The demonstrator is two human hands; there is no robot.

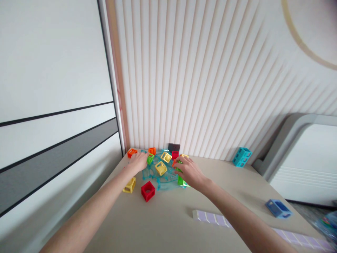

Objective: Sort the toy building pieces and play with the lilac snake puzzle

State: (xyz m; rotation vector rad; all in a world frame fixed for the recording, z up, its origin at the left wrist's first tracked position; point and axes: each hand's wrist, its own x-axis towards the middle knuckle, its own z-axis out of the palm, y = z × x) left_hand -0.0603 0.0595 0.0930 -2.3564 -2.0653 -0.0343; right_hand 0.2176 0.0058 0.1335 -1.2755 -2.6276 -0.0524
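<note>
Left grip [139, 162]: curled beside the green cube [150, 159]; cannot tell whether pinching.
Right grip [188, 170]: bent over an orange block [174, 162] and lime block [181, 181]; closure unclear.
Middle: yellow cubes [160, 168] among translucent teal pieces [151, 173].
Nearer: red cube [147, 191] on the desk [168, 225].
Far right: teal stack [242, 157], blue block [278, 209].

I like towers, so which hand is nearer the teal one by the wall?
Right. The right hand is apart from the teal tower, to its left; the left hand is farther left.
</note>
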